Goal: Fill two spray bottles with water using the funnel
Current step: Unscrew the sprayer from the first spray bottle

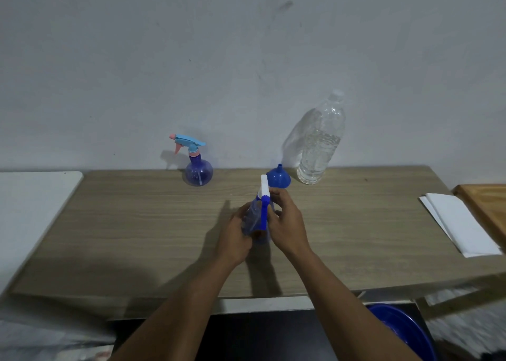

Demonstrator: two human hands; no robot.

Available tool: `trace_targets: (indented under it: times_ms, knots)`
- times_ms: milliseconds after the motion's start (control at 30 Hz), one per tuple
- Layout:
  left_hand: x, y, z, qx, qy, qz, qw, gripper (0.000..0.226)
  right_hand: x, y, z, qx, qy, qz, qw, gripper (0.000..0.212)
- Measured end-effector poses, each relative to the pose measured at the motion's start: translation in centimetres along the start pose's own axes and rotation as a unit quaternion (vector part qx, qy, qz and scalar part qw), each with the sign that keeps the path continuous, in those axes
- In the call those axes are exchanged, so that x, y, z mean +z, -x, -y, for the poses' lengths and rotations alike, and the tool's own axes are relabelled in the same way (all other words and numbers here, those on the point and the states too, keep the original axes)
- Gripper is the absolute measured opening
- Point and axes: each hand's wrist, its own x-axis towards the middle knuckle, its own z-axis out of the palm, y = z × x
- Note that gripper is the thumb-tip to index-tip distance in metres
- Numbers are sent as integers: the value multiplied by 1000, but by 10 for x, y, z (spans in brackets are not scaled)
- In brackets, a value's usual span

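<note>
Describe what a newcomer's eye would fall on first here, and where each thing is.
The left hand and right hand grip a blue spray bottle over the middle of the table. Behind it, along the far edge, stand a round sprayer on the left, a blue funnel, spout up, and a part-full water bottle on the right.

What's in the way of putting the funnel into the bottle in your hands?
The white and blue spray head sits on the held spray bottle, covering its neck. The left hand grips the body and the right hand holds the head. The blue funnel stands upside down on the table behind; nothing else lies between them.
</note>
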Motion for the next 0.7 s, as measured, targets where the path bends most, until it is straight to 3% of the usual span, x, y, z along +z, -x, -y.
trace_targets:
  times_ms: [167,300,367,433,567,700]
  knots:
    - [1,-1,4,18,-18,-6,1000,64,1,0,2,-11,33,-28,999,36]
    - [6,-3,-1,-46,101,4,994,52,0,1,11,-19,21,-52,998,33]
    - [5,-5,-7,-121,308,-2,944,23,1,0,16,-21,8,-65,998,33]
    - [7,-7,-10,-199,417,-9,887,18,1,-1,21,-24,-3,-77,997,34]
    - [4,-6,-15,-246,490,-10,837,33,0,-4,33,-39,-42,-77,995,42]
    - [7,-8,-14,-238,521,-20,820,17,-2,-8,44,-49,-38,-99,993,33]
